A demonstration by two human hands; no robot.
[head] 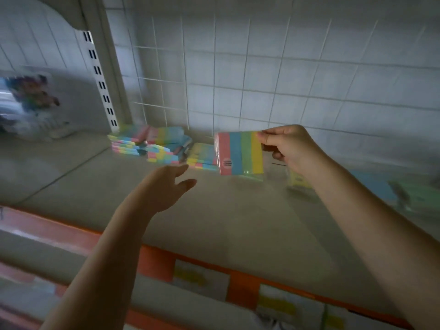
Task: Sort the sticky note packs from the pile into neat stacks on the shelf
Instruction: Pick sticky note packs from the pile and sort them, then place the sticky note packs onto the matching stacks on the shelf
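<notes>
White wire grid backs the shelf, where packs are stacked. Right hand pinches a striped pack above it; left hand hovers with fingers relaxed, holding nothing.

One sticky note pack is held up; three heaps of packs lie on the one shelf, their pack count too blurred to tell. Two hands: left hand, right hand
</notes>
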